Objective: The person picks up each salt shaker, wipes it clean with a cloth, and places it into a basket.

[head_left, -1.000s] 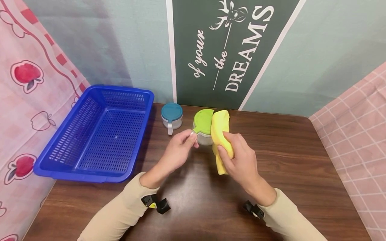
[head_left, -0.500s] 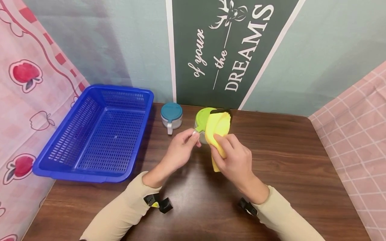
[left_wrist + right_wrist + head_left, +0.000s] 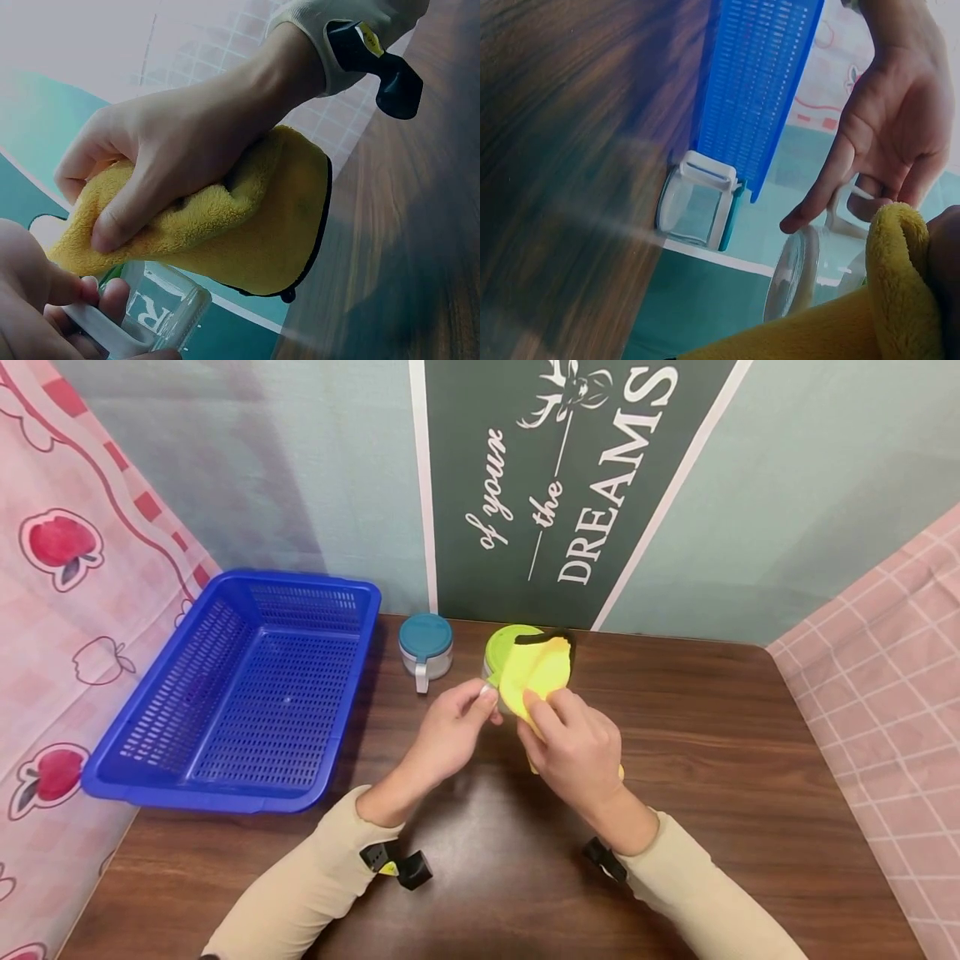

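Note:
My left hand (image 3: 447,731) grips the white handle (image 3: 109,330) of a glass jar (image 3: 799,266) with a green lid (image 3: 501,650). In the right wrist view the jar's base shows apart from the tabletop, with backdrop visible between them. My right hand (image 3: 577,750) holds a bunched yellow cloth (image 3: 542,667) with black edging, thumb and fingers pinching its folds. The cloth lies over the right part of the lid and the jar's near side, hiding much of both. In the left wrist view the cloth's black-edged end (image 3: 300,217) hangs loose beyond the right hand.
A second glass jar with a blue lid (image 3: 425,636) and white handle stands on the wooden table (image 3: 712,777), left of the hands. Farther left is a blue perforated basket (image 3: 277,718). A printed backdrop (image 3: 360,485) rises along the table's back edge.
The right hand has moved left with the cloth, bringing it farther across the green lid and closer to the left hand. The left hand has stayed on the handle, shifting slightly right.

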The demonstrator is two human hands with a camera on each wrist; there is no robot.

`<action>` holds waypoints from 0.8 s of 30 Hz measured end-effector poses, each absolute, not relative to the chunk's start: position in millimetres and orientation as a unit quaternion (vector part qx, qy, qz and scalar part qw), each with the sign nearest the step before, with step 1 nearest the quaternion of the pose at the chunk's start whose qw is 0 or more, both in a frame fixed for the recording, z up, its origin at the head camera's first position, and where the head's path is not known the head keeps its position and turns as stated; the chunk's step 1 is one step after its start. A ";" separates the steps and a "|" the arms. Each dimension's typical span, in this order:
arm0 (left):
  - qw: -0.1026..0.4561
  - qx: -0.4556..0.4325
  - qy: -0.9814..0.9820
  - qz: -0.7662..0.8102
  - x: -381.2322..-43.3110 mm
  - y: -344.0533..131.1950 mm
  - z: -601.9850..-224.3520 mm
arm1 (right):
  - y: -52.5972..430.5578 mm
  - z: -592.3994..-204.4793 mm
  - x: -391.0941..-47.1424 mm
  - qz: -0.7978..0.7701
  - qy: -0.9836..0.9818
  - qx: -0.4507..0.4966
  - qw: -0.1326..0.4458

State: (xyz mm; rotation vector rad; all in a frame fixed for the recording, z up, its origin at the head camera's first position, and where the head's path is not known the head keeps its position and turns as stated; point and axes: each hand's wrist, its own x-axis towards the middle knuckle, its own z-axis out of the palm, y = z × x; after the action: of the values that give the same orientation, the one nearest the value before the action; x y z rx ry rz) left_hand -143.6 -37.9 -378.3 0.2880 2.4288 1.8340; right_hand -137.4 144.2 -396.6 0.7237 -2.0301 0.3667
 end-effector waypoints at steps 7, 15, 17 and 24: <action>0.042 0.099 0.795 0.596 -143.9 -38.8 -378.2 | 151.9 -396.5 -141.8 0.159 -0.826 0.272 0.467; 0.043 0.101 0.797 0.594 -143.8 -38.7 -378.5 | 161.4 -399.5 -143.3 0.180 -0.831 0.254 0.461; 0.045 0.101 0.797 0.593 -143.3 -38.5 -377.6 | 163.5 -400.7 -143.6 0.189 -0.832 0.249 0.458; 0.046 0.105 0.794 0.597 -143.6 -38.6 -377.8 | 170.1 -403.4 -148.2 0.222 -0.822 0.234 0.470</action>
State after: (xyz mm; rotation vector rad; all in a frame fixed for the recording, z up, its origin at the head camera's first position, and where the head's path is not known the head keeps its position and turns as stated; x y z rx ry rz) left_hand -143.6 -38.6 -377.8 0.3200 2.4231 1.8239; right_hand -148.2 170.1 -403.4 0.5745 -2.0143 0.5434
